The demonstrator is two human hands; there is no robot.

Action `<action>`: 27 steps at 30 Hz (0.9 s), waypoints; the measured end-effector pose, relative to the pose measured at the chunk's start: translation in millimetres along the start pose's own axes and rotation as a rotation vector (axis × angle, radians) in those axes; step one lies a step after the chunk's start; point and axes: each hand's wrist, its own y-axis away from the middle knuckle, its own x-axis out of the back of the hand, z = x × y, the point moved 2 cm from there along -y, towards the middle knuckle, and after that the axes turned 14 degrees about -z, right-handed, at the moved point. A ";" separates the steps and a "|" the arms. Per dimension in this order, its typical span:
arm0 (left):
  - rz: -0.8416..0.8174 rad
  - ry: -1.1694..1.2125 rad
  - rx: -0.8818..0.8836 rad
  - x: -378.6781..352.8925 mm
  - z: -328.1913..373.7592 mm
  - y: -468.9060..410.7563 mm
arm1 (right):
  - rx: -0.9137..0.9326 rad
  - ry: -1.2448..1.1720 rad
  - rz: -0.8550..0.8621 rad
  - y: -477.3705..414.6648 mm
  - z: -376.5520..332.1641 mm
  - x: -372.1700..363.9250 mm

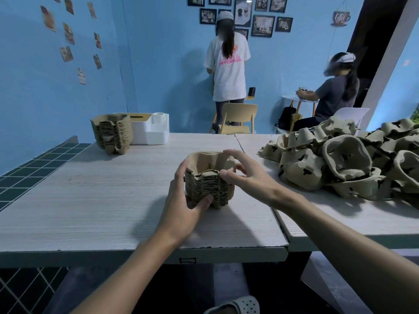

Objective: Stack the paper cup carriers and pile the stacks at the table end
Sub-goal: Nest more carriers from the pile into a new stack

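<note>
Loose carrier heap (353,159) cropped at right edge.

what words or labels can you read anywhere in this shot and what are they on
"Coffee": on the cup-shaped hanging sign on the wall, upper right.
Pink print on the back of the white t-shirt: too blurred to read.
Framed pictures and the cards on the blue wall: any text is too small to read.
Paper cup carriers: no print visible.
</note>
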 end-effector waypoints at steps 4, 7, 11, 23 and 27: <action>-0.047 -0.016 -0.021 -16.4 4.6 -5.9 | -0.005 0.012 0.009 12.6 5.0 13.2; -0.074 -0.003 -0.044 -32.1 8.4 -10.7 | -0.022 0.067 0.012 27.2 8.3 28.0; -0.099 0.042 -0.061 -52.3 11.2 -17.3 | -0.035 0.218 0.062 47.0 16.4 52.7; -0.122 -0.008 -0.054 -58.2 4.1 -19.6 | -0.246 1.108 0.450 65.3 54.9 138.8; -0.127 -0.008 -0.064 -58.1 2.6 -20.0 | -0.325 1.134 0.491 66.6 63.9 149.4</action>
